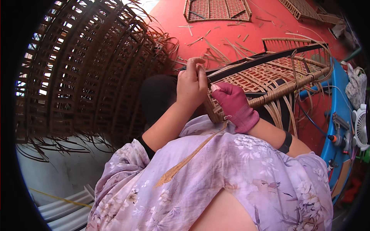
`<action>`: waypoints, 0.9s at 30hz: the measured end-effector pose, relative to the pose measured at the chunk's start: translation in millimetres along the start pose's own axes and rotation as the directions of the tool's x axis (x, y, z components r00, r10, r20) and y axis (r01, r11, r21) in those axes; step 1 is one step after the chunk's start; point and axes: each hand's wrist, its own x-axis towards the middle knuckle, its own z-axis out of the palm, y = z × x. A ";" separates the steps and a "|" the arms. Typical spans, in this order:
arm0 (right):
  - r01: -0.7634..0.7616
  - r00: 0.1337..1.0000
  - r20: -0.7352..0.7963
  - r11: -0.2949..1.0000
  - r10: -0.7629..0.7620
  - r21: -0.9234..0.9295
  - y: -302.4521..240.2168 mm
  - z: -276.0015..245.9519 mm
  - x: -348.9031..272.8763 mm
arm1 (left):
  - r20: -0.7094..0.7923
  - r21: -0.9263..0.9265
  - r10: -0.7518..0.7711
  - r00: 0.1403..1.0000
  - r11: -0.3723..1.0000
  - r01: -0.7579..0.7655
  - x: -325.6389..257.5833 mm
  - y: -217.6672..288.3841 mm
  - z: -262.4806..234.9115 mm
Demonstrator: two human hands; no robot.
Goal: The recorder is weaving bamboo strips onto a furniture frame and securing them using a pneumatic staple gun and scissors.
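Observation:
A woven rattan frame [271, 75], with dark bars and a wrapped cane rim, leans across my lap and stretches to the right. My right hand [236, 106], in a maroon glove with the thumb tip bare, is closed at its near left corner. Just left of that corner is my left hand [191, 84], bare and raised. Its fingers are curled in, with the index bent over the top; what they pinch is hidden. A flat tan strip [185, 163] trails from the corner down over my floral clothing. Loose cane ends [275, 113] hang below the rim.
A large dark openwork lattice [84, 73] with ragged strip ends fills the left. Another woven panel [217, 9] lies on the red floor [165, 15] among scattered cane offcuts [217, 50]. At right stand a blue table [335, 115] and a white fan [361, 127].

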 end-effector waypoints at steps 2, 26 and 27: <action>0.006 1.000 0.007 1.000 -0.006 0.013 -0.6 1.9 -1.9 | 0.004 0.022 0.013 1.000 1.000 -0.013 -1.0 -1.9 -1.4; 0.330 0.891 0.416 0.373 0.180 -0.867 -96.1 -1.1 120.5 | -0.128 -0.361 -0.102 0.987 0.931 0.050 -19.2 -4.1 4.7; 0.315 0.893 0.407 0.379 0.192 -0.870 -92.4 -0.3 124.0 | -0.131 -0.349 -0.112 0.985 0.935 0.060 -19.8 -3.3 3.2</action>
